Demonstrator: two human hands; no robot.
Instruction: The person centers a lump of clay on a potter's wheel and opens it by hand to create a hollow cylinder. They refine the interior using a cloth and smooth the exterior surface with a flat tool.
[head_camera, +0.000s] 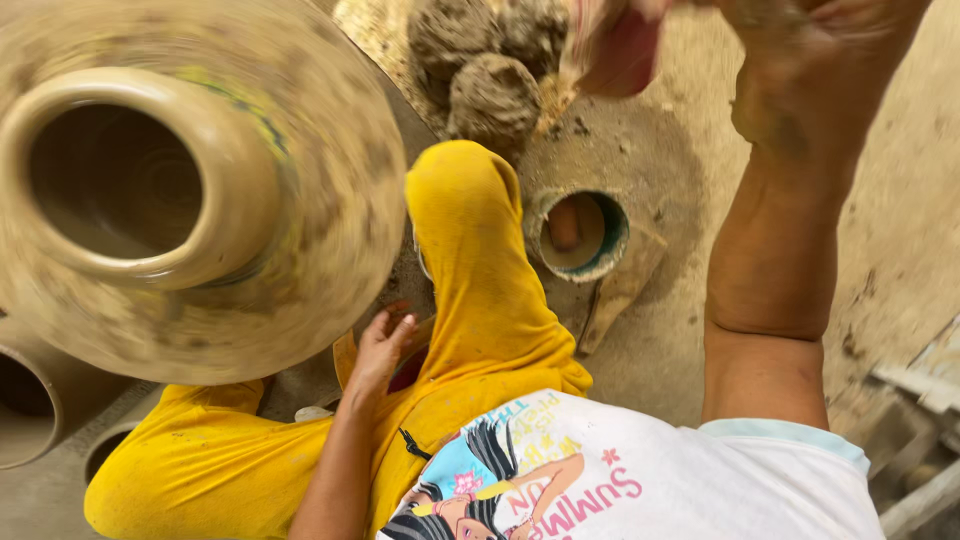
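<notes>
While the camera looks straight down, a large clay pot (190, 190) with a narrow round neck fills the upper left, its surface blurred as if spinning. Below its lower right edge, the person's left hand (378, 350) is loosely open, fingers spread and pointing up toward the pot's underside; whether it touches the pot cannot be told. That hand sits just beside a knee in yellow trousers (480, 290). At the top right, the right hand (800, 60) is raised close to the camera and cut off by the frame edge, closed on a pinkish rag (618, 50). Lumps of raw clay (490, 60) lie on the dusty ground beyond the knee. Near them, just right of the knee, stands a small round bowl (612, 262) with a green-tinged rim.
</notes>
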